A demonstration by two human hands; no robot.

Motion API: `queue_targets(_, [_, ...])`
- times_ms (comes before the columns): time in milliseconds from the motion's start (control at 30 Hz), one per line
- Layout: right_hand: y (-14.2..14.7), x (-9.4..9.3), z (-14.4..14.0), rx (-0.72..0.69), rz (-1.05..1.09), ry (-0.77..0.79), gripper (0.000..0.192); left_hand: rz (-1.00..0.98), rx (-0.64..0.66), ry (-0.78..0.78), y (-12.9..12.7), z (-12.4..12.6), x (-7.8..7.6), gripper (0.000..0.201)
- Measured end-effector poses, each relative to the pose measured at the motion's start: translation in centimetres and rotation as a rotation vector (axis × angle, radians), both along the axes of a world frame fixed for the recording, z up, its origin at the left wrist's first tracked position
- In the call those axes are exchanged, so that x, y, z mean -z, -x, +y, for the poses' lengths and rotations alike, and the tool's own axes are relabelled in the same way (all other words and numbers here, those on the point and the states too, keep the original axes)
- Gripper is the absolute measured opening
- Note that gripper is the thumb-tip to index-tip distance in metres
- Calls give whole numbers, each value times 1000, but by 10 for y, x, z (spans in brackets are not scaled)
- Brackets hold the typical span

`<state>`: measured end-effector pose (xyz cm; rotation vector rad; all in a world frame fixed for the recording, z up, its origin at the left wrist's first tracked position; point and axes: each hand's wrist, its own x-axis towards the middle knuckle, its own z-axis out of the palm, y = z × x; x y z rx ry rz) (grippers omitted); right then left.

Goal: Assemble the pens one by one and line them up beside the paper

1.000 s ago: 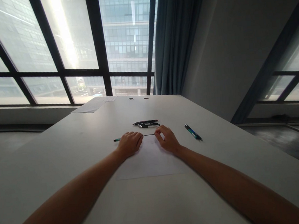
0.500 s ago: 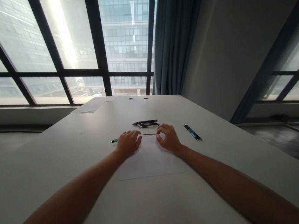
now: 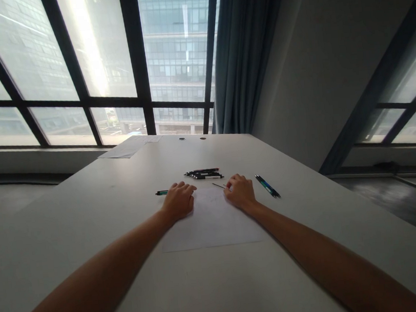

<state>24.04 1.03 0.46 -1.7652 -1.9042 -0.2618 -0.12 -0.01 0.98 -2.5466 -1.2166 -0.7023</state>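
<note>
My left hand (image 3: 178, 200) is closed over a pen with a green section (image 3: 162, 193). The pen's rear end sticks out to the left, and the fingers hide most of its barrel. My right hand (image 3: 240, 192) pinches a thin dark pen refill (image 3: 218, 186) between thumb and fingers. The refill points up and left, apart from the left hand. Both hands rest at the far part of a white sheet of paper (image 3: 211, 229), which bears faint marks near its top.
Several black pens (image 3: 204, 173) lie in a pile beyond the hands. To the right, pens with green and blue parts (image 3: 268, 186) lie side by side. More papers (image 3: 126, 147) lie at the white table's (image 3: 206, 288) far left, near the window. A blue curtain (image 3: 246, 54) hangs behind.
My right hand has moved right with the refill, which now tilts up at its left end and is farther from the left hand. The left hand has shifted only slightly.
</note>
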Motion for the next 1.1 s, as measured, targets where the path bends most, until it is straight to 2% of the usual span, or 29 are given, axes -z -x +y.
queue_targets(167, [2,-2,-2,-92,47,-121,10,1,58,-77,1,4,3,49])
queue_targets(333, [10,-3,-9,-367,47,-270,13,-50,149,-110,1,7,8,65])
queue_targets(433, [16,-2,-15,-556,17,-261,15,-103,253,-116,2,8,11,60])
queue_targets(533, [19,-2,-18,-656,1,-245,14,-131,330,-136,1,7,13,46])
queue_targets(667, [20,-3,-18,-670,17,-258,14,-155,376,-175,1,6,14,32])
queue_targets(800, [20,-3,-19,-723,-3,-233,15,-154,416,-169,0,7,13,28])
queue_targets(867, [20,-3,-19,-703,28,-236,14,-148,398,-154,0,6,11,28])
queue_targets(1100, [11,2,-5,-457,251,-256,11,-70,65,-144,3,4,4,29])
